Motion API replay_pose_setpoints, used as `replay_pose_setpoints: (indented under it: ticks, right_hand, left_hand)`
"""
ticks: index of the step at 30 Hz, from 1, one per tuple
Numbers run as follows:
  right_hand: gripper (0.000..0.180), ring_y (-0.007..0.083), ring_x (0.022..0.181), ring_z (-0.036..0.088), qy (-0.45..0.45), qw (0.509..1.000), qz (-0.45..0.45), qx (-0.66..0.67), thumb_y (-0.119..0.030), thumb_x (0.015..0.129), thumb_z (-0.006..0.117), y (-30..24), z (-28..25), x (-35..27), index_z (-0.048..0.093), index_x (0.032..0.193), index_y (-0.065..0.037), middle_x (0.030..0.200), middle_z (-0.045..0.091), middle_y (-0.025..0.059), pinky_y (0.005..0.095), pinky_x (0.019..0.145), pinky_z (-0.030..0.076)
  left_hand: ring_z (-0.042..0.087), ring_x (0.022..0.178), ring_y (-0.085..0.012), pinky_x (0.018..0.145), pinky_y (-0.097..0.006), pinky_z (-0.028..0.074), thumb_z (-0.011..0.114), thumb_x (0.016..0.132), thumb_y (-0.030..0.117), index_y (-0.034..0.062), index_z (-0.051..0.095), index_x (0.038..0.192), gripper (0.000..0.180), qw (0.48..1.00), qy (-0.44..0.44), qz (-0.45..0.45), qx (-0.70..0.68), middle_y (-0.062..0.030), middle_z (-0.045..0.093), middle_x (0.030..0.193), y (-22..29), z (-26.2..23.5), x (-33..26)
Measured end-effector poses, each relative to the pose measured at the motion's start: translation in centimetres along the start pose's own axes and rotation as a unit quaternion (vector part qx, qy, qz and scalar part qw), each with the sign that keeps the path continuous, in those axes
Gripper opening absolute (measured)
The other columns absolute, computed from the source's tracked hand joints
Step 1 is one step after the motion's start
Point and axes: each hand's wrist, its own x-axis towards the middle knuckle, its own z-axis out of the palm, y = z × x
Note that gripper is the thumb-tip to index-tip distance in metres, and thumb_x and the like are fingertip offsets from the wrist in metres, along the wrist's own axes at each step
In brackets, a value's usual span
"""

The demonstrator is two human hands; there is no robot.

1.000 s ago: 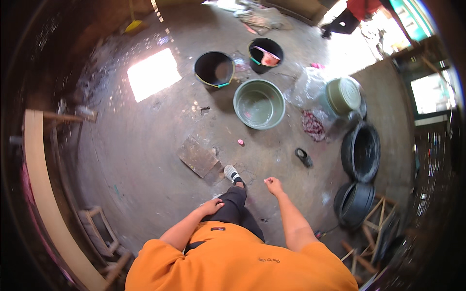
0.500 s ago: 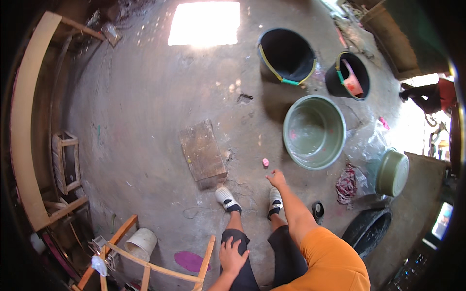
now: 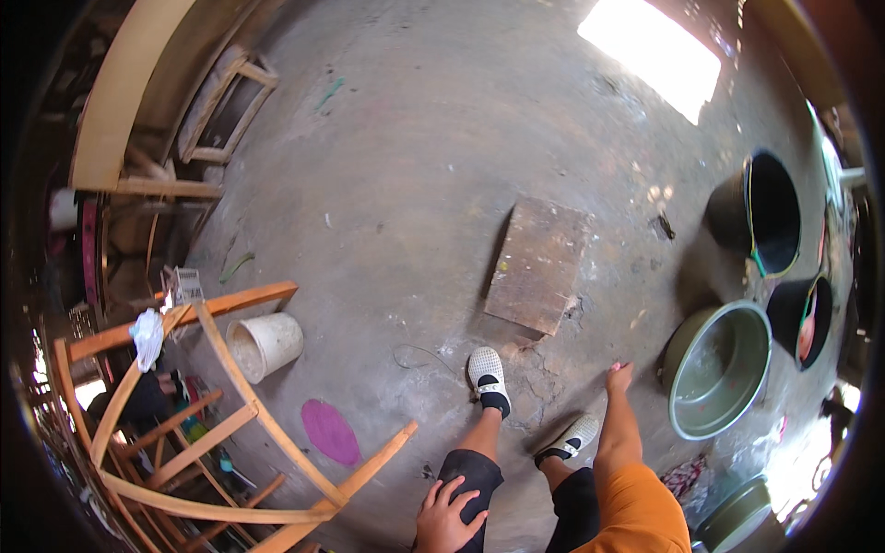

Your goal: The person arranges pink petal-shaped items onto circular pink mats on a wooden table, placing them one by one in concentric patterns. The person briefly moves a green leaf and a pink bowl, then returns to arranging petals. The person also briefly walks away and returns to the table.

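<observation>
Since a moment ago the view swings left; left hand (image 3: pixel 449 516) rests fingers spread on the knee for balance, right hand (image 3: pixel 619 376) reaches empty, fingers loose, toward the green basin (image 3: pixel 728 419).

The right hand (image 3: pixel 619 376) was seen end-on past its forearm, so whether its fingers were curled could not be told. The green basin (image 3: pixel 721 367) hid part of one black bucket (image 3: pixel 800 323). The lower edge cut off the wooden frame (image 3: pixel 221 433). Things behind that frame were too dark to identify.
</observation>
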Motion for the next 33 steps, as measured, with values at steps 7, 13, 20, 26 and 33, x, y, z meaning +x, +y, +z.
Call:
replay_pose_setpoints:
  ticks: [7, 13, 20, 26, 33]
  right_hand:
    - [0.044, 0.0210, 0.079, 0.069, -0.487, 0.854, -0.051, 0.174, -0.014, 0.096, 0.067, -9.4, -4.6, -18.6, 0.043, 0.131, -0.003, 0.098, 0.070, 0.0122, 0.0347, 0.067, 0.058]
    - [0.021, 0.0242, 0.093, 0.064, -0.718, 0.663, 0.022, 0.212, -0.025, 0.108, 0.047, -28.4, -18.3, -40.0, 0.054, 0.110, -0.006, 0.100, 0.064, 0.0096, 0.0386, 0.090, 0.053]
    - [0.051, 0.0249, 0.072, 0.062, -0.642, 0.747, -0.072, 0.158, -0.051, 0.105, 0.048, -48.7, -29.2, -57.5, 0.057, 0.081, -0.007, 0.079, 0.063, 0.0120, 0.0344, 0.063, 0.049]
    - [0.061, 0.0196, 0.035, 0.036, -0.557, 0.772, -0.225, 0.209, -0.060, 0.101, 0.050, -59.0, -29.0, -60.5, 0.039, 0.057, -0.018, 0.046, 0.036, 0.0020, 0.0356, 0.035, 0.027]
    - [0.077, 0.0204, 0.041, 0.030, -0.618, 0.760, -0.043, 0.194, -0.091, 0.084, 0.033, -67.0, -21.9, -57.4, 0.030, 0.054, -0.020, 0.049, 0.028, -0.0009, 0.0375, 0.044, 0.025]
  left_hand:
    - [0.059, 0.122, -0.0308, 0.099, -0.043, 0.051, 0.077, 0.081, 0.043, 0.0191, 0.073, 0.110, 0.037, 0.995, 0.003, -0.050, -0.082, -0.0030, 0.064, 0.130, -3.0, 1.5, -1.4]
    - [0.059, 0.124, -0.0322, 0.102, -0.044, 0.049, 0.070, 0.087, 0.044, 0.0179, 0.071, 0.116, 0.039, 0.978, 0.008, -0.088, -0.187, -0.0069, 0.059, 0.139, -4.8, 1.2, -0.2]
    - [0.071, 0.101, -0.0316, 0.089, -0.042, 0.055, 0.065, 0.092, 0.042, 0.0117, 0.071, 0.115, 0.038, 0.927, 0.028, -0.048, -0.371, -0.0123, 0.075, 0.105, -7.0, -8.0, 4.1]
    - [0.072, 0.102, -0.0275, 0.087, -0.039, 0.056, 0.063, 0.096, 0.038, 0.0097, 0.070, 0.113, 0.033, 0.903, 0.178, -0.109, -0.375, -0.0111, 0.075, 0.108, -10.7, -21.6, 7.9]
    - [0.066, 0.097, -0.0137, 0.084, -0.030, 0.053, 0.062, 0.102, 0.038, 0.0078, 0.065, 0.124, 0.038, 0.811, 0.180, -0.023, -0.556, -0.0018, 0.071, 0.107, -9.5, -35.7, 17.5]
